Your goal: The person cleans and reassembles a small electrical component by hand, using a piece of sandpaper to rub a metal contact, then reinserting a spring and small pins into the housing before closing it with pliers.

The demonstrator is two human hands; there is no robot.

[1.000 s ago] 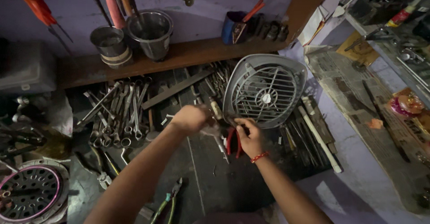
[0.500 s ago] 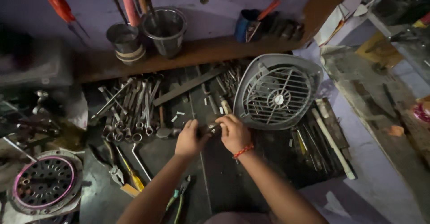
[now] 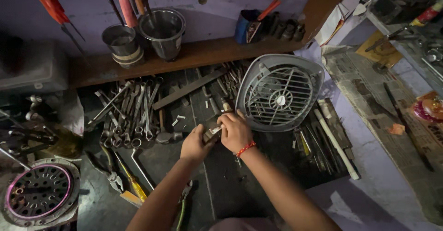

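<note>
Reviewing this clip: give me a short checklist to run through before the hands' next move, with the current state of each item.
1. Both hands on the part: left hand and right hand meet on a small pale part. Ok.
2. Grip firm: fingers hide most of the part. Cannot tell.
3. Fan grille clear of the hands: right hand sits at its lower left edge. Not ok.
4. Spanners apart from the left hand. Ok.
5. Lighting on the part: dim. Not ok.
</note>
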